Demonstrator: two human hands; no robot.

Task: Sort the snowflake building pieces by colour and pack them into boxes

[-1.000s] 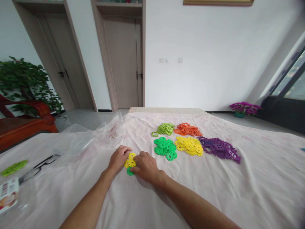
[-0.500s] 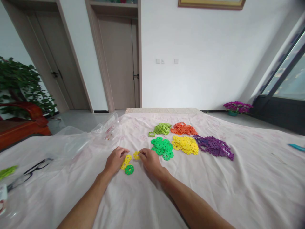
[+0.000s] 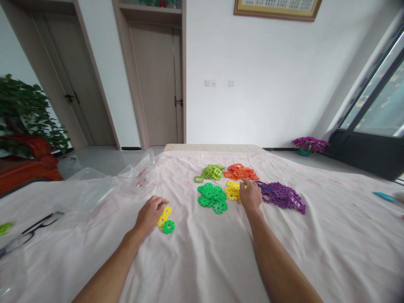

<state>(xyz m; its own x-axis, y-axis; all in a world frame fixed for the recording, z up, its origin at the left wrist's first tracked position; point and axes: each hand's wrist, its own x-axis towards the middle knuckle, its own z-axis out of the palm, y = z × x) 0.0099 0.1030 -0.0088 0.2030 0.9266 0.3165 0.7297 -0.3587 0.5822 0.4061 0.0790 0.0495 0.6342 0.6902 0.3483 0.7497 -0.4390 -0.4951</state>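
The small discs (image 3: 166, 215) are bright yellow, like the yellow heap (image 3: 232, 191), while the single disc (image 3: 166, 228) and the green heap (image 3: 212, 196) share a vivid green. The lime heap (image 3: 213, 171) is yellowish green, the orange heap (image 3: 241, 172) reddish, and the purple heap (image 3: 283, 195) has a dark blue patch. The cloth (image 3: 202, 252) is pale pinkish white with faint pink motifs, the wall (image 3: 268, 54) white, the door (image 3: 153, 84) grey-brown, the flowers (image 3: 311, 144) magenta.
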